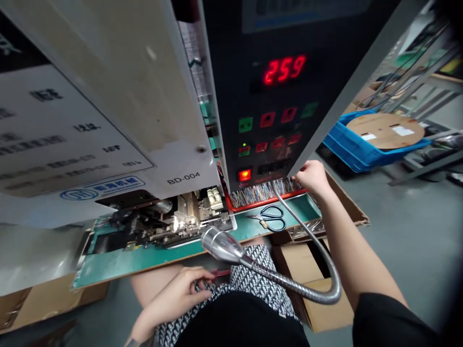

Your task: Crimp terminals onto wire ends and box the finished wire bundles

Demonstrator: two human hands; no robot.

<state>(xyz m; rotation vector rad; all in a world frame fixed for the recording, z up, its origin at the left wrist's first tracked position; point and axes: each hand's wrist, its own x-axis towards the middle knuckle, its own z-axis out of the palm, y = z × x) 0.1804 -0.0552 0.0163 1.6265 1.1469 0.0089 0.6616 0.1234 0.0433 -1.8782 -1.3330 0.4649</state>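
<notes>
My left hand (186,289) rests over my lap with its fingers curled near a small red item (221,273); what it grips, if anything, is too small to name. Reaching forward, my right hand (311,177) is closed at the right end of a red tray (238,208) full of thin wires (255,193). Its fingertips are partly hidden beside the control box (260,96), whose display reads 259. Black-handled scissors (273,219) lie on the green table (144,262) before the tray. The metal machine mechanism (184,214) stands left of the tray.
A flexible metal lamp (224,246) arches over the table's front edge between my hands. Cardboard boxes (300,265) stand below on the right. Farther right, a blue crate (356,147) holds a cardboard reel (385,130). A large machine housing (144,96) fills the upper left.
</notes>
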